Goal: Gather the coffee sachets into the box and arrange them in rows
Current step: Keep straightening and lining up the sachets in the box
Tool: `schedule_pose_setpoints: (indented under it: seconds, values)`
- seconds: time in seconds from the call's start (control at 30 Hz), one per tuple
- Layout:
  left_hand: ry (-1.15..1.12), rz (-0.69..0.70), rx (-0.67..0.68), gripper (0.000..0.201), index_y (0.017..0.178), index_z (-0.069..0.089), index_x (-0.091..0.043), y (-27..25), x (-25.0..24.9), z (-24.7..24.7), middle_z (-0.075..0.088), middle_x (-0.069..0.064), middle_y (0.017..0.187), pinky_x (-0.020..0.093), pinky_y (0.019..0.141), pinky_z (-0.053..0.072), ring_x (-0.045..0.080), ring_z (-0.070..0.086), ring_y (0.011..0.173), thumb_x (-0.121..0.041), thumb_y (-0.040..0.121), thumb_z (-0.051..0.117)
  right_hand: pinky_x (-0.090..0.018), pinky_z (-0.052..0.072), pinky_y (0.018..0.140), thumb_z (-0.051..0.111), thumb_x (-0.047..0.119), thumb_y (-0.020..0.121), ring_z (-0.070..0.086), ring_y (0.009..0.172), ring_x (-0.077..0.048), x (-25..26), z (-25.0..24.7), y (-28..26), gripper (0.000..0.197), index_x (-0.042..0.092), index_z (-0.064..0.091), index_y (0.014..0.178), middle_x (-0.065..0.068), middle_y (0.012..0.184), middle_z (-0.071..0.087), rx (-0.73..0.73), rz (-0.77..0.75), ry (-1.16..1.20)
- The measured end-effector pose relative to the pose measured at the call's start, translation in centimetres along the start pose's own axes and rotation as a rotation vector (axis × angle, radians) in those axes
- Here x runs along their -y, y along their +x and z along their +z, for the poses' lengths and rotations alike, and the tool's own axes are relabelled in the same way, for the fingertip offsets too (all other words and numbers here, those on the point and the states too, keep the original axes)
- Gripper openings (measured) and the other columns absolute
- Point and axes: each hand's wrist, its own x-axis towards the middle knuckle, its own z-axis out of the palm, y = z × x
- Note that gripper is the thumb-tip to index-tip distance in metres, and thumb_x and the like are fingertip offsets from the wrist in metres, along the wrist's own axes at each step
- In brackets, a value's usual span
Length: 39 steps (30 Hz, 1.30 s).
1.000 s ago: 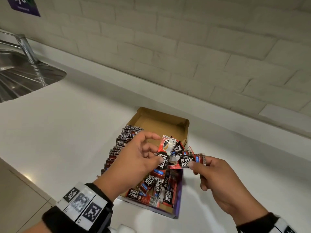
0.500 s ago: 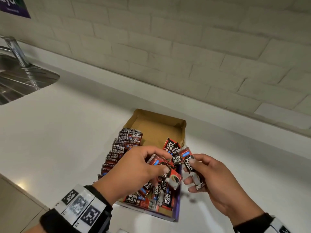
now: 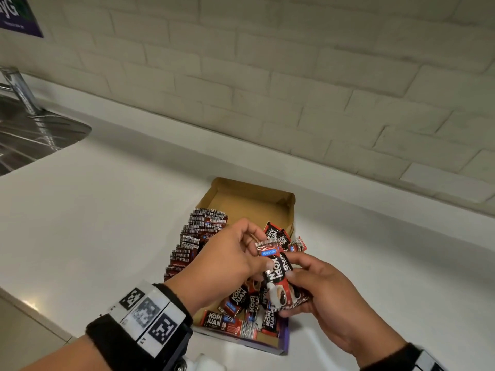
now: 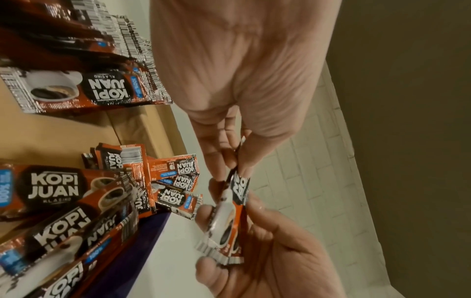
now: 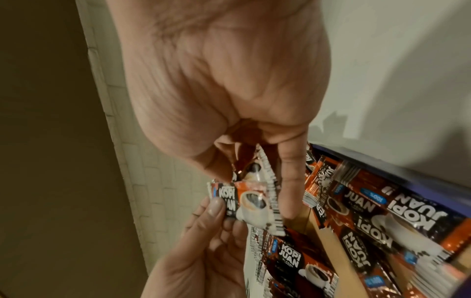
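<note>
An open cardboard box [image 3: 249, 204] with a purple outside lies on the white counter. A row of red-and-black coffee sachets [image 3: 198, 236] stands on edge along its left side. Loose sachets [image 3: 227, 319] lie jumbled in its near end. Above the box, both hands hold one small stack of sachets [image 3: 276, 271] upright. My left hand [image 3: 258, 250] pinches its top end, as the left wrist view shows at the held stack [image 4: 229, 217]. My right hand [image 3: 288, 293] grips its lower half, thumb on the front. In the right wrist view the stack [image 5: 252, 207] sits between both hands.
A steel sink [image 3: 32, 137] with a tap [image 3: 21, 89] is at the far left. A pale brick wall [image 3: 294, 89] runs behind the counter [image 3: 107, 223]. The counter's front edge cuts across the lower left corner.
The sachets that each hand held apart and fanned out have come together into one upright stack. Both hands have closed in on it, a little lower over the box.
</note>
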Motion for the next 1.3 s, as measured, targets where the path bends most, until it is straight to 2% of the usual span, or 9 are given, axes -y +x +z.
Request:
schedule_pose_setpoints:
  seconds: [0.13, 0.3, 0.47, 0.63, 0.8, 0.93, 1.07, 1.17, 1.3]
  values:
    - [0.052, 0.000, 0.027, 0.037, 0.101, 0.057, -0.012, 0.2, 0.1, 0.6, 0.055, 0.004, 0.074, 0.037, 0.063, 0.060, 0.018, 0.059, 0.061, 0.001, 0.078, 0.082, -0.034, 0.056, 0.059, 0.068, 0.000, 0.092, 0.072, 0.074, -0.026, -0.3, 0.7, -0.4, 0.031, 0.012, 0.067, 0.121, -0.017, 0.095, 0.076, 0.082, -0.042, 0.030]
    - [0.108, -0.065, -0.027, 0.022, 0.101, 0.058, -0.012, 0.4, -0.1, -0.2, 0.060, 0.007, 0.075, 0.039, 0.063, 0.062, 0.021, 0.064, 0.061, -0.010, 0.088, 0.075, -0.033, 0.052, 0.060, 0.052, -0.011, 0.098, 0.064, 0.063, -0.021, -0.6, -0.2, -0.3, 0.032, 0.008, 0.059, 0.123, -0.021, 0.089, 0.075, 0.042, -0.051, 0.018]
    - [0.556, -0.155, -0.072, 0.007, 0.091, 0.067, -0.014, 0.9, 1.4, -0.5, 0.071, 0.002, 0.085, 0.019, 0.055, 0.054, 0.000, 0.064, 0.060, -0.012, 0.096, 0.063, -0.035, 0.048, 0.052, 0.043, -0.006, 0.103, 0.054, 0.054, -0.024, -1.2, -2.2, -0.9, 0.030, 0.007, 0.064, 0.119, -0.014, 0.081, 0.067, -0.014, -0.012, 0.017]
    - [1.017, -0.303, 0.068, 0.010, 0.090, 0.062, -0.005, 1.4, 3.8, 1.0, 0.062, 0.002, 0.073, 0.040, 0.085, 0.059, 0.021, 0.067, 0.079, -0.015, 0.090, 0.062, -0.033, 0.040, 0.050, 0.042, -0.005, 0.102, 0.043, 0.051, -0.022, -2.0, -3.4, -1.4, 0.038, 0.013, 0.070, 0.121, -0.013, 0.080, 0.062, -0.053, 0.000, 0.057]
    - [1.175, -0.318, 0.094, 0.014, 0.103, 0.060, -0.010, 0.7, 3.7, 2.7, 0.057, 0.000, 0.079, 0.029, 0.078, 0.035, 0.019, 0.054, 0.081, -0.006, 0.090, 0.058, -0.034, 0.039, 0.053, 0.046, -0.003, 0.100, 0.044, 0.050, -0.024, -2.2, -3.9, -1.9, 0.033, 0.010, 0.070, 0.119, -0.017, 0.081, 0.063, -0.047, 0.023, 0.133]
    - [1.131, -0.292, 0.038, 0.007, 0.093, 0.056, -0.011, 0.2, 2.9, 2.7, 0.059, 0.000, 0.077, 0.027, 0.077, 0.054, 0.018, 0.062, 0.078, -0.006, 0.089, 0.061, -0.035, 0.040, 0.052, 0.048, 0.002, 0.101, 0.045, 0.051, -0.026, -2.1, -4.4, -2.4, 0.029, 0.008, 0.071, 0.118, -0.018, 0.081, 0.063, -0.046, 0.039, 0.170]
    - [1.005, -0.187, -0.074, 0.005, 0.090, 0.065, -0.018, -0.8, 1.7, 1.4, 0.063, -0.005, 0.076, 0.017, 0.051, 0.042, 0.008, 0.060, 0.066, -0.013, 0.092, 0.065, -0.034, 0.041, 0.051, 0.054, 0.011, 0.100, 0.047, 0.052, -0.026, -1.8, -4.5, -2.6, 0.026, 0.006, 0.071, 0.118, -0.020, 0.082, 0.061, -0.038, 0.072, 0.234]
    - [0.818, 0.125, -0.166, 0.016, 0.085, 0.072, -0.036, -2.4, 0.7, 0.8, 0.062, -0.015, 0.096, 0.015, 0.066, 0.049, 0.003, 0.062, 0.084, -0.020, 0.089, 0.072, -0.033, 0.042, 0.049, 0.063, 0.024, 0.087, 0.048, 0.051, -0.027, -1.3, -3.8, -2.6, 0.038, 0.003, 0.071, 0.117, -0.021, 0.082, 0.061, -0.012, 0.101, 0.277]
    - [0.585, 0.554, -0.315, 0.027, 0.084, 0.080, -0.029, -4.5, -0.4, 0.6, 0.050, -0.018, 0.087, 0.004, 0.069, 0.040, 0.001, 0.056, 0.082, -0.004, 0.077, 0.084, -0.034, 0.048, 0.048, 0.064, 0.030, 0.085, 0.053, 0.051, -0.028, -0.1, -1.8, -2.5, 0.048, -0.001, 0.066, 0.121, -0.023, 0.084, 0.062, 0.132, 0.098, 0.269]
